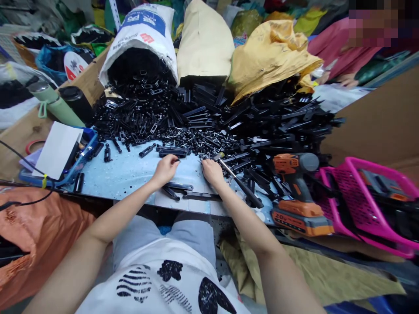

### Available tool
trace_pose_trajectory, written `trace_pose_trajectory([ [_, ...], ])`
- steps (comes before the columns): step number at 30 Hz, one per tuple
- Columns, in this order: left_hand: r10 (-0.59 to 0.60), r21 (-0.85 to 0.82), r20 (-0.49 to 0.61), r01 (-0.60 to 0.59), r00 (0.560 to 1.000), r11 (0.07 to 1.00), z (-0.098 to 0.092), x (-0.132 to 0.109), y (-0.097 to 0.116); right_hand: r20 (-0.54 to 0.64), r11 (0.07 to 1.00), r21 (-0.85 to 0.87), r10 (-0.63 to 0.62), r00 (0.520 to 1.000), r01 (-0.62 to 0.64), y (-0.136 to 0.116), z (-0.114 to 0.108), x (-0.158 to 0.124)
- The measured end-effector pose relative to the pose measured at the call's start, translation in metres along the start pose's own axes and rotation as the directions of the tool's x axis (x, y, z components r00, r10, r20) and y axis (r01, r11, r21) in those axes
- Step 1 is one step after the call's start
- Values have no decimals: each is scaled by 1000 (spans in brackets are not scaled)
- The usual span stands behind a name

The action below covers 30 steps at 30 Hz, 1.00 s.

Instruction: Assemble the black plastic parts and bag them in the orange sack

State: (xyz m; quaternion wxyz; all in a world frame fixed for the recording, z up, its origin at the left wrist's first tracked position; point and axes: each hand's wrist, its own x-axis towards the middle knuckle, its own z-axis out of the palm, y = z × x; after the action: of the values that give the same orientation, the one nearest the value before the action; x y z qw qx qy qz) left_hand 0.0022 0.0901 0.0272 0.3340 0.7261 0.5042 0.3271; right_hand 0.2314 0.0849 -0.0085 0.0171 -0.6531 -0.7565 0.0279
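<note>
My left hand [166, 169] is over the blue work surface with its fingers pinched on a small dark piece, too small to name. To its right, my right hand [212, 171] is closed at the front of the pile of small screws [206, 140]; what its fingers hold is mostly hidden. Several black parts [173, 151] lie stacked just beyond my left hand. Between my forearms, long black parts [201, 196] rest near the table's front edge. A hammer [240, 181] with a dark handle lies right of my right hand.
An orange cordless drill [297, 192] stands at the right, beside pink baskets [343, 209]. Open sacks [204, 43] spill black parts along the back. A blue tray [77, 159] and a green bottle [57, 104] are at the left. Another person's hand [348, 81] shows at the upper right.
</note>
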Motion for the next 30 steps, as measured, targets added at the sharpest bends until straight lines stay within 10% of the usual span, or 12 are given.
trace_pose_trajectory([
  [4, -480, -689, 139, 433, 866, 581, -42, -49, -23, -78, 968, 247, -27, 997, 46, -2, -2, -8],
  [9, -580, -760, 256, 532, 773, 374, -43, -75, -32, -116, 812, 564, -101, 988, 149, -10, -29, -35],
  [16, -497, -624, 221, 513, 839, 589, -39, -75, -30, 117, 804, 583, -226, 967, 117, -26, -55, -53],
  [26, -383, -292, 11, 369, 924, 882, -19, -82, -54, 337, 926, 194, -372, 865, 323, -59, -77, -41],
  [30, -138, -14, -146, 138, 980, 990, -15, -86, -52, 344, 941, 113, -338, 876, 318, -67, -80, -36],
])
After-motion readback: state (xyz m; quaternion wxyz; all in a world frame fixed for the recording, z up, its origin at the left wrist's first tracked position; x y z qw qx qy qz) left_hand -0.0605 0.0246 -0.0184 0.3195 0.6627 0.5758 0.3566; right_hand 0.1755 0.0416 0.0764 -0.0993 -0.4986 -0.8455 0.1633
